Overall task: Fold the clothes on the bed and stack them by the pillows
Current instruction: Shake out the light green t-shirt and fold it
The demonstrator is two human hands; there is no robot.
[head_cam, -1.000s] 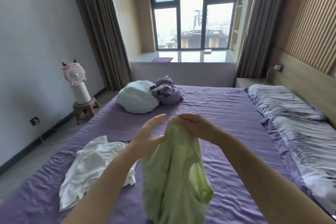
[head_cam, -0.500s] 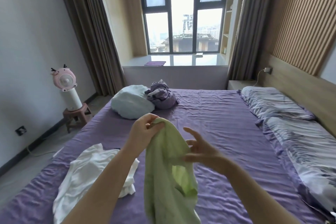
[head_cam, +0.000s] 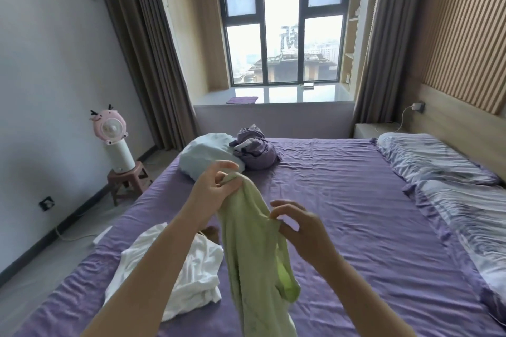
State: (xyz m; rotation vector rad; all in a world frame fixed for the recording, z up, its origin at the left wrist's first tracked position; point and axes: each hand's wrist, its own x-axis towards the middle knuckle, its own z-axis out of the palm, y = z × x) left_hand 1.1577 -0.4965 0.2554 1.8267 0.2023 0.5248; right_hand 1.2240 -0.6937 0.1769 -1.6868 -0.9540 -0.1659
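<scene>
Lying crumpled near the bed's left edge is a white garment. Just right of it, the left hand grips the top of a green garment, which hangs lengthwise, long axis vertical, over the bed's near edge. The right hand pinches its upper side edge. Two striped pillows line the right edge.

A pink fan stands on a small stool beside brown curtains and a city-view window.
</scene>
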